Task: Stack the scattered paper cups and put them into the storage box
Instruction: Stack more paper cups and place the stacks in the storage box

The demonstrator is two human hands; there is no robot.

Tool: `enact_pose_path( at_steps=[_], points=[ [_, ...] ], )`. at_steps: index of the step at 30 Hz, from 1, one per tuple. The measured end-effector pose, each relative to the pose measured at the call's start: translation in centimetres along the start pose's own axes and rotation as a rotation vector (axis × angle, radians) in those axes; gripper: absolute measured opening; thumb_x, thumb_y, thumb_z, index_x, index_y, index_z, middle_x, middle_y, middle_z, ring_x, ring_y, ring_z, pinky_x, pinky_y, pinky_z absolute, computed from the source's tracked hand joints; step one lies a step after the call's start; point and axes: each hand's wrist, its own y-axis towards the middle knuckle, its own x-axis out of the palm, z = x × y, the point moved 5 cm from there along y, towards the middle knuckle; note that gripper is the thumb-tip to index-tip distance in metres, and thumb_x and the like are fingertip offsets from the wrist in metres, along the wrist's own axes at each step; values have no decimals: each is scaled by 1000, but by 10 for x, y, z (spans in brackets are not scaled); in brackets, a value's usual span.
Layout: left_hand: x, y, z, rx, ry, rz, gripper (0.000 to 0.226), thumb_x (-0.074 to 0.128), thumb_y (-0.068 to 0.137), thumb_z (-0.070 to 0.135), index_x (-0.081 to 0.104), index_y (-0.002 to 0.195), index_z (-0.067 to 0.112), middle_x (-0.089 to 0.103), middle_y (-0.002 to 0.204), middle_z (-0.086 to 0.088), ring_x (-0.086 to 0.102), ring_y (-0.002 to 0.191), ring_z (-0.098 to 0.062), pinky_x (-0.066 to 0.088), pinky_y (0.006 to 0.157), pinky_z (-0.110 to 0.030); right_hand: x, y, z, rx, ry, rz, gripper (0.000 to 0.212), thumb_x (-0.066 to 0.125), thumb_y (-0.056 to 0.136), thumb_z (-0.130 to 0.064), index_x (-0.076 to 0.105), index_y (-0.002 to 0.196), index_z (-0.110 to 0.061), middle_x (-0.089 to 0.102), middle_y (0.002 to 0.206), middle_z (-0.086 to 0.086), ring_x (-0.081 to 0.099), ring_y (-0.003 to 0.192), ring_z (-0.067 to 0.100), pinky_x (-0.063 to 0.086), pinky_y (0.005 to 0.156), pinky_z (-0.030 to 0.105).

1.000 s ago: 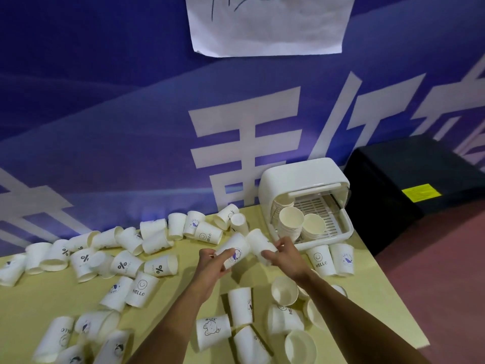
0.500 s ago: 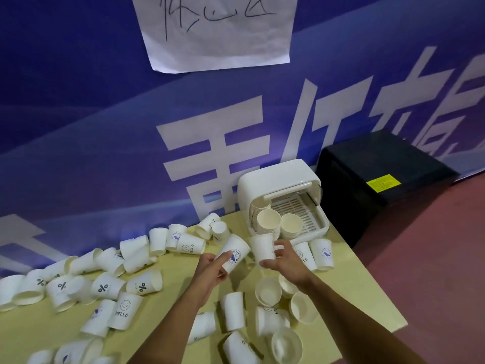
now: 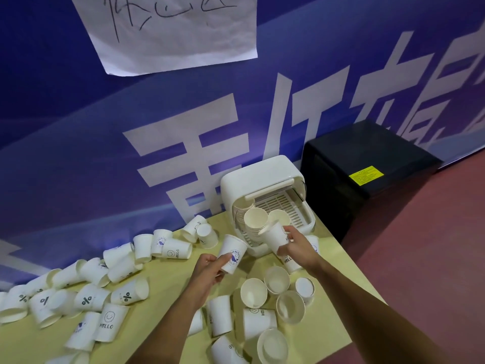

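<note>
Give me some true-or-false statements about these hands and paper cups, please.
1. The left hand holds a blue-logo paper cup, and the right hand holds a second paper cup. True.
2. The right hand's cup is nearer the white storage box than the left's. True.
3. That box is shut. False: its front is open, showing cup stacks inside.
4. Every loose cup stands upright. False: many lie on their sides on the yellow table.

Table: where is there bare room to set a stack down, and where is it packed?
Bare table shows between the back cup row, the % cups and the left hand, and right of the upright cups by the front edge. Packed: around those upright cups and along the left end.
</note>
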Motion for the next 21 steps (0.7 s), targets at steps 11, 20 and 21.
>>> enact_pose_path(
  at_steps=[11, 20, 21],
  points=[
    [5, 5, 1, -12, 50, -35, 40, 71, 89, 24, 57, 124, 11, 73, 111, -9, 67, 99, -24, 50, 96, -40, -3, 5, 13, -1, -90, -55, 69, 68, 60, -16, 44, 124, -23, 56, 111, -5, 57, 99, 14, 51, 73, 30],
    [6, 7, -3, -23, 98, -31, 35, 69, 89, 25, 60, 121, 13, 72, 114, -10, 65, 111, -31, 47, 102, -47, -22, 15, 11, -77, -20, 220, 67, 79, 71, -14, 44, 125, -31, 62, 113, -8, 61, 101, 12, 54, 81, 36],
    [6, 7, -3, -24, 101, -32, 33, 69, 90, 25, 62, 119, 12, 72, 114, -11, 66, 108, -29, 47, 102, -46, -23, 17, 6, -92, -11, 253, 66, 81, 71, -15, 44, 124, -31, 62, 110, -11, 61, 101, 11, 53, 79, 33]
  ],
)
